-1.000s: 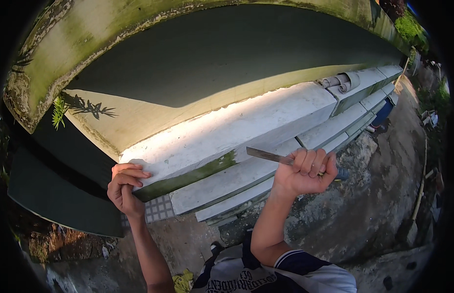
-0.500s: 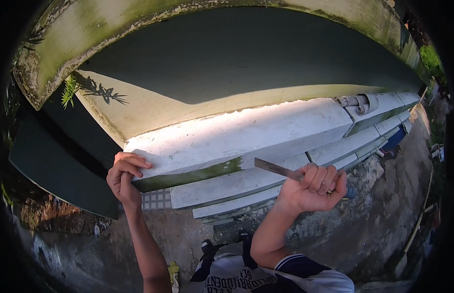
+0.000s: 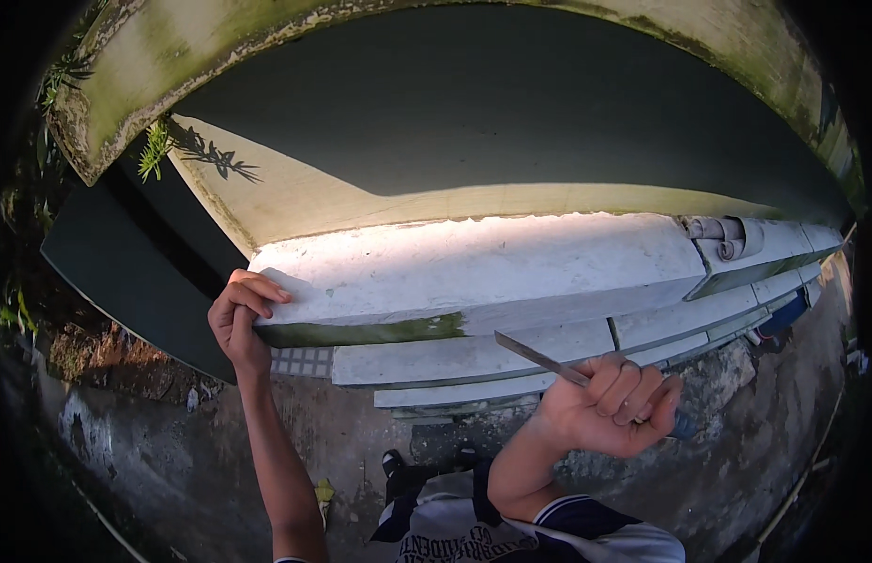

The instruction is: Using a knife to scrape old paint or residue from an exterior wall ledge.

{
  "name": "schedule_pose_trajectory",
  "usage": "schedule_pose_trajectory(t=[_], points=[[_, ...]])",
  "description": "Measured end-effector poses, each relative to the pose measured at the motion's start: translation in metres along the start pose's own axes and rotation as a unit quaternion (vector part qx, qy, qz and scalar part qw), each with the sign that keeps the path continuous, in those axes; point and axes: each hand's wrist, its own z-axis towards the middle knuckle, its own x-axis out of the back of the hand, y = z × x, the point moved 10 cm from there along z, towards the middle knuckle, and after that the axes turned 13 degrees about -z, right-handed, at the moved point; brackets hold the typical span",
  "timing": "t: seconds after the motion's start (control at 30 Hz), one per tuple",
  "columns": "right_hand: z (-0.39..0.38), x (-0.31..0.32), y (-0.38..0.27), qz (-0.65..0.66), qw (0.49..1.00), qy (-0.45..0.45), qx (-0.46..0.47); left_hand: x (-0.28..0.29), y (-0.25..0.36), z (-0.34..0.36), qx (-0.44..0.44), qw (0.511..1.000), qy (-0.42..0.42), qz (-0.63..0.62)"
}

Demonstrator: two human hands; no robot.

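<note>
My left hand (image 3: 241, 317) grips the left end of a long white-topped ledge (image 3: 474, 258), its fingers bent over the corner. The ledge's front face has a dark green mossy stretch (image 3: 370, 330) on the left and turns white farther right. My right hand (image 3: 612, 403) is closed in a fist around a knife-like tool with a narrow, flat grey blade (image 3: 544, 357). That blade points up and left, its tip just below the front face, apparently apart from it. A bluish handle end (image 3: 683, 425) shows past my fist; the rest of the handle is hidden by my fingers.
Behind the ledge rises a shaded wall (image 3: 474, 103) with a mossy rim. Curled pale pieces (image 3: 722, 236) lie on the ledge's right part. Below are white-topped steps (image 3: 455, 361) and stained concrete ground (image 3: 192, 460). A small plant (image 3: 154, 150) grows at upper left.
My right hand has moved down with the tool, so the blade tip sits lower and a bit farther from the ledge. My left hand stays at the corner. The view has shifted slightly.
</note>
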Motion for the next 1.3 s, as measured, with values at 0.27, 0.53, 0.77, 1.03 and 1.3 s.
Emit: schedule_pose_trajectory(t=[0.27, 0.53, 0.77, 1.03, 1.3], points=[[-0.04, -0.012, 0.016, -0.07, 0.994, -0.064, -0.052, 0.008, 0.0, -0.012, 0.012, 1.0, 0.014, 0.015], [-0.046, -0.009, 0.035, -0.085, 0.992, -0.086, -0.038, 0.005, 0.004, -0.012, 0.026, 0.999, 0.01, 0.015], [-0.011, 0.001, 0.018, -0.105, 0.992, -0.07, 0.006, -0.005, 0.001, -0.01, 0.022, 0.998, 0.042, 0.046], [-0.001, -0.011, 0.005, -0.086, 0.991, -0.1, -0.01, -0.002, 0.009, -0.019, -0.016, 0.983, 0.145, 0.115], [-0.005, 0.002, 0.031, -0.098, 0.993, -0.066, -0.032, -0.006, 0.014, -0.023, -0.088, 0.976, 0.154, 0.127]])
